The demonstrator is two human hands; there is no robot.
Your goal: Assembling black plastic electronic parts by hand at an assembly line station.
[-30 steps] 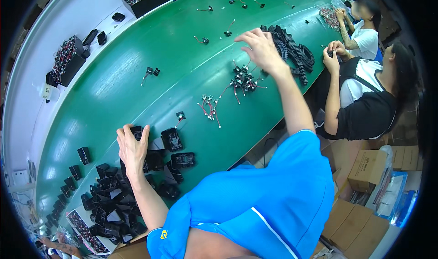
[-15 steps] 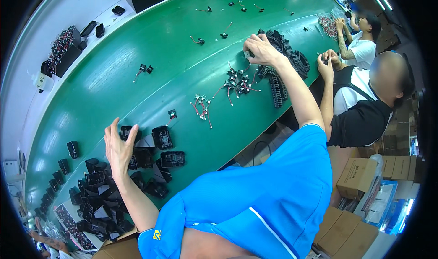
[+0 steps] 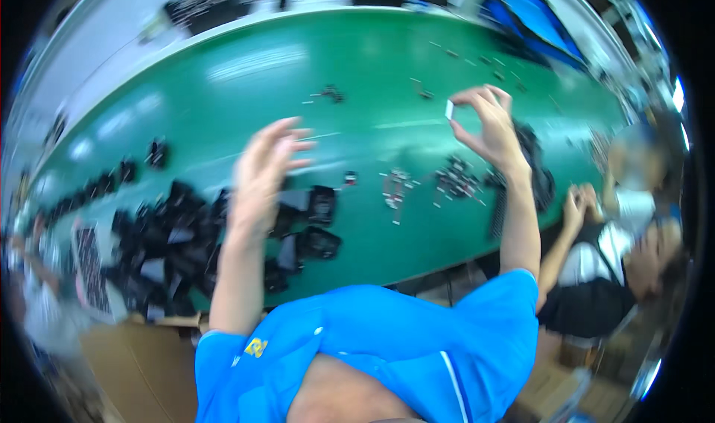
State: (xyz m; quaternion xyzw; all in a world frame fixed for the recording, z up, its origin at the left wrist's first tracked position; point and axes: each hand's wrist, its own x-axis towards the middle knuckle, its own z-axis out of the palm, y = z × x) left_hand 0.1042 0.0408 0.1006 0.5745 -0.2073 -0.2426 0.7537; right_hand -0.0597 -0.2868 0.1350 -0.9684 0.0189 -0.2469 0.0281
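Observation:
Over the green table, my right hand pinches a small white rectangular piece between thumb and forefinger. My left hand, smeared by motion, hovers near the black plastic housings with its fingers apart and nothing visible in them. Beneath and beside it stand open black housings, with a larger pile of black housings to the left. Between my hands, on the near side, lie a bunch of small parts with red and white wires and a darker bunch of wired parts. Black ribbed strips lie behind my right forearm.
A co-worker sits close on the right, hands raised at the table edge; another person is at far left. Loose wired parts dot the far tabletop. A cardboard box stands near left, a blue-lined tray far right.
The view has swung round to the right. My left hand has lifted away from the black housing it was beside. My right hand has moved off the ribbed strips, its fingers still pinched.

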